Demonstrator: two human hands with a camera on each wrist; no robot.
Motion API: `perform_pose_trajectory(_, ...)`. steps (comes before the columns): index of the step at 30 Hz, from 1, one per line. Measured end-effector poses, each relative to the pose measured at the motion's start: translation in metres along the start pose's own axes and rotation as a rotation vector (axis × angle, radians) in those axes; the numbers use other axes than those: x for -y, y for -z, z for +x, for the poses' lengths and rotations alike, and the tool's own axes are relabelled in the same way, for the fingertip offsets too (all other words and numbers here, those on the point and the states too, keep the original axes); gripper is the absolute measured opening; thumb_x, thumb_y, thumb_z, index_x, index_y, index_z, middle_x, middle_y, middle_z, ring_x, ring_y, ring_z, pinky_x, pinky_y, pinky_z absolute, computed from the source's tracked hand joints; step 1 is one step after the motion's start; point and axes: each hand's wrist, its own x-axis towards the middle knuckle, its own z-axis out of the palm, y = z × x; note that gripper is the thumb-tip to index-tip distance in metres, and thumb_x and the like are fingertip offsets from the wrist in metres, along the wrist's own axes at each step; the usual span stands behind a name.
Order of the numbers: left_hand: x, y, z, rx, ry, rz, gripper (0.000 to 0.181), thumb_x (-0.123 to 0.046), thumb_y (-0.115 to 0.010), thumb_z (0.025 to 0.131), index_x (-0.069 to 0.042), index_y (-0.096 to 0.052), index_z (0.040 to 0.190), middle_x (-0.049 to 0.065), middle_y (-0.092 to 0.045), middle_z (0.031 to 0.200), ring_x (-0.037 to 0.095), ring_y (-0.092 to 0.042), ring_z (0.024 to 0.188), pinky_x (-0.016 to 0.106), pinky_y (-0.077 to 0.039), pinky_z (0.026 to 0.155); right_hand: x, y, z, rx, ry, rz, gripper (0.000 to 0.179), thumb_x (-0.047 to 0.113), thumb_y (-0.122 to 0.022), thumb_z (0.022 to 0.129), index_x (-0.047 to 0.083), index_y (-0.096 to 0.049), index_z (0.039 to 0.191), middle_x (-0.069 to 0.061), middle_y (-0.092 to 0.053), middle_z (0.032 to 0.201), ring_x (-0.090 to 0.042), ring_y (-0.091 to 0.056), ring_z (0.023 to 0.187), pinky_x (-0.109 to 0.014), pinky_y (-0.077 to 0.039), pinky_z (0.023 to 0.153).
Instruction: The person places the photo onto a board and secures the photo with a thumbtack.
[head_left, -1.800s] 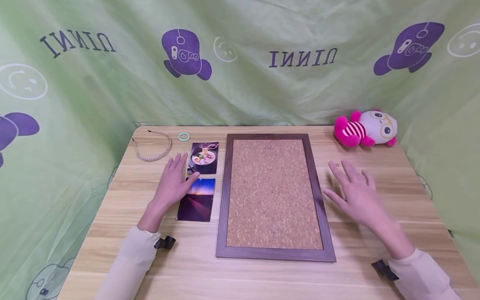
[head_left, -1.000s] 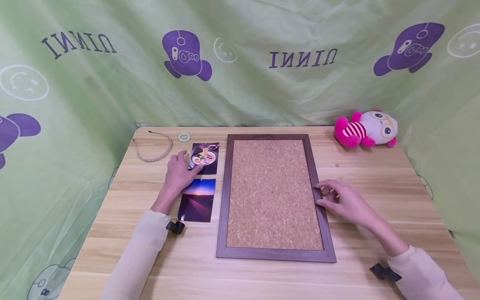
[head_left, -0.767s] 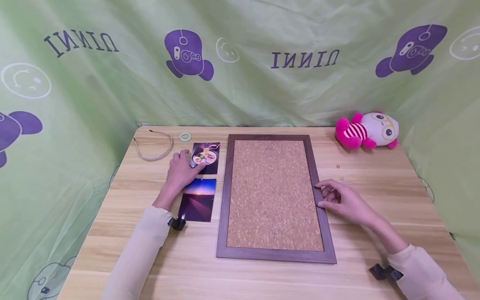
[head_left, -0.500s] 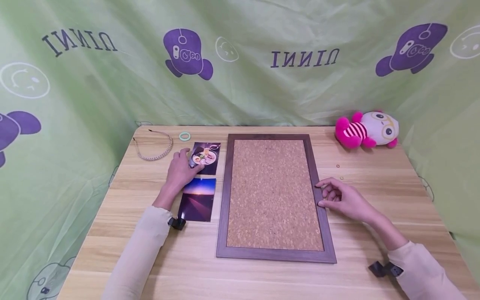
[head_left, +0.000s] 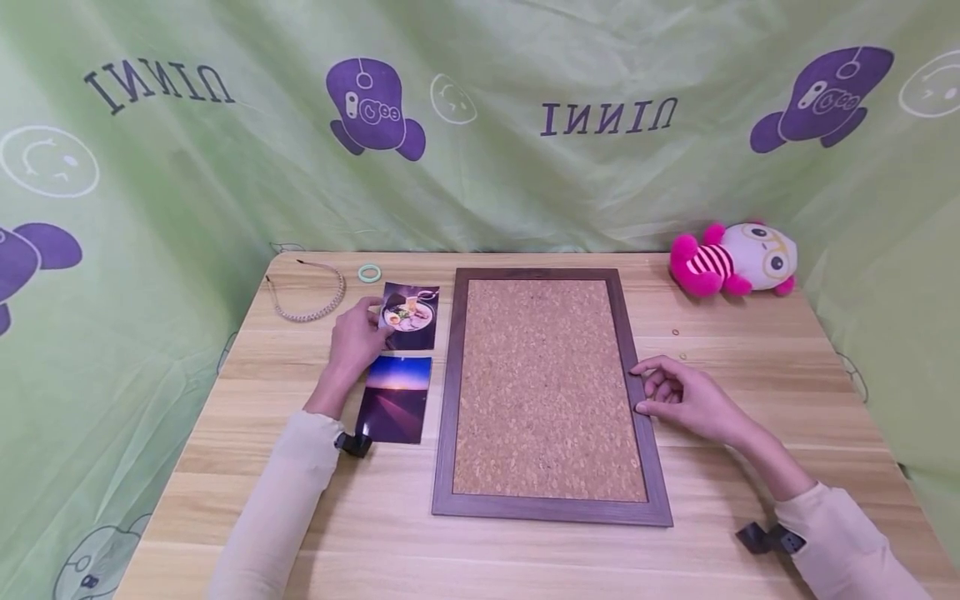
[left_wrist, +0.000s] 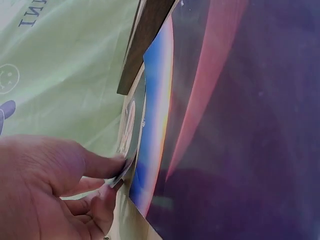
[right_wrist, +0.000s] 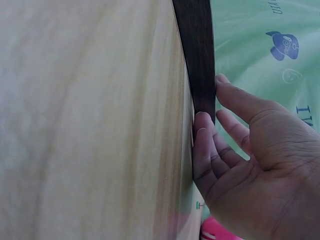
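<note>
My left hand [head_left: 358,337] pinches the left edge of a ramen photo [head_left: 408,317] between thumb and fingers. In the left wrist view that edge is lifted and bent up from the table. Just below it lies a sunset photo [head_left: 395,400], flat and apart from my fingers. A cork board [head_left: 547,383] with a dark brown wooden frame lies in the middle of the table. At its right side my right hand [head_left: 690,400] holds the frame's edge. The right wrist view shows the thumb on the frame's upper face and curled fingers against its side.
A beaded headband [head_left: 311,317] and a mint green ring [head_left: 369,273] lie at the back left of the wooden table [head_left: 525,562]. A pink and white plush toy [head_left: 731,260] lies at the back right. Two tiny rings, one of them orange [head_left: 676,332], lie near my right hand.
My left hand came over the ramen photo, then drew back to its left edge and lifted it. My right hand moved left from above the table onto the frame and stayed there.
</note>
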Motion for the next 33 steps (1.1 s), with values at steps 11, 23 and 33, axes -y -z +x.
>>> perform_pose_trajectory(11,0.007,0.002,-0.002,-0.073,0.029,-0.147,0.041,-0.004,-0.073,0.104,-0.002,-0.069,0.144,0.023,-0.079,0.112,0.038,-0.079,0.1,0.028,-0.058,0.069,0.001,0.0,-0.001,-0.005,-0.003,-0.008,0.05,0.001,-0.092,0.088,0.001,-0.07,0.133,-0.006,-0.071,0.097,-0.006,-0.065,0.077,-0.022,-0.057,0.064)
perform_pose_trajectory(23,0.003,0.011,-0.006,-0.118,0.119,-0.344,0.046,-0.004,-0.075,0.104,-0.007,-0.066,0.149,0.022,-0.077,0.118,0.024,-0.072,0.094,0.016,-0.058,0.065,-0.001,-0.001,0.0,-0.009,0.004,-0.011,0.05,0.001,-0.092,0.088,0.001,-0.07,0.133,-0.007,-0.071,0.096,-0.005,-0.065,0.076,-0.021,-0.057,0.064)
perform_pose_trajectory(33,-0.017,0.011,-0.013,-0.174,0.105,-0.511,0.043,0.001,-0.075,0.103,-0.004,-0.066,0.145,0.024,-0.076,0.116,0.002,-0.066,0.08,0.015,-0.059,0.067,-0.001,-0.001,0.0,-0.006,-0.004,-0.011,0.049,0.002,-0.092,0.088,0.001,-0.07,0.133,-0.006,-0.071,0.097,-0.005,-0.065,0.077,-0.021,-0.057,0.064)
